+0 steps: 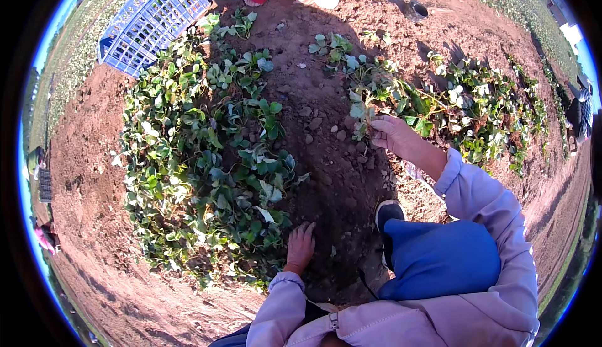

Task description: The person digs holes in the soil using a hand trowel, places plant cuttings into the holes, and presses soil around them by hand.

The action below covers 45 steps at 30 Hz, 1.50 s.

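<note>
Saw, at far left, open bare soil (88,133) beside a broad mass of leafy plants (188,152), with a blue crate (157,24) tilted at its upper end. Found the left hand (301,246) just off the mass's lower right edge, fingers loosely curled and close together, near leaves and ground; could not tell about contact, nor about anything under the palm. Made out a shaded strip of soil (316,146) lying open between the two sides. Found the right hand (396,137) across it, thumb and fingers pinching a small leafy sprig (359,110). Noted more leafy plants (483,105) to the right, and a dark shoe (390,212) below, bounding the strip
</note>
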{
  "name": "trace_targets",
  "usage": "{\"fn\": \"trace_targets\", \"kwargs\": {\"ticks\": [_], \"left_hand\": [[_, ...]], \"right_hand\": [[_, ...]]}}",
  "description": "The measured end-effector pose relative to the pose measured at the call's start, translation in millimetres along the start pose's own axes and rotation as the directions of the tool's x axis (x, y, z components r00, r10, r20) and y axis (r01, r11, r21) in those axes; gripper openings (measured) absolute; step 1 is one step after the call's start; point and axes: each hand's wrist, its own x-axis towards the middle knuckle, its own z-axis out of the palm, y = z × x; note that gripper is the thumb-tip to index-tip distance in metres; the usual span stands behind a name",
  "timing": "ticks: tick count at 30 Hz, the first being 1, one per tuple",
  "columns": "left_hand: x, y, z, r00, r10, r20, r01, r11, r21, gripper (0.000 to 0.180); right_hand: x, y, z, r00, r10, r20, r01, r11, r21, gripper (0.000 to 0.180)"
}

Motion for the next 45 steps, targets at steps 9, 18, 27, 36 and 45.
{"fn": "trace_targets", "kwargs": {"ticks": [9, 18, 27, 36, 45], "left_hand": [[-1.2, -0.1, 0.2, 0.998, -0.042, -0.037, 0.042, 0.999, -0.003, 0.041], [-0.9, -4.1, 2.6, 0.998, -0.06, 0.012, 0.06, 0.998, -0.024, 0.043], [0.1, -2.7, 2.7, 0.996, -0.085, 0.014, 0.085, 0.996, -0.027, 0.041], [3.8, -1.9, 1.0, 0.997, -0.066, 0.027, 0.066, 0.998, 0.02, 0.043], [1.3, -4.8, 0.8, 0.997, -0.073, -0.013, 0.071, 0.995, -0.072, 0.041]], "right_hand": [[129.8, -66.8, 146.3, 0.818, -0.478, 0.319, 0.54, 0.449, -0.711, 0.023], [195.7, 59.9, 120.2, 0.772, -0.594, 0.227, 0.357, 0.109, -0.928, 0.018], [207.6, 56.9, 118.8, 0.712, -0.57, 0.409, 0.309, -0.268, -0.912, 0.011], [221.5, 73.9, 130.5, 0.653, -0.65, 0.388, 0.063, -0.464, -0.884, 0.011], [188.7, 48.5, 111.2, 0.747, -0.604, 0.279, 0.245, -0.14, -0.959, 0.05]]}}
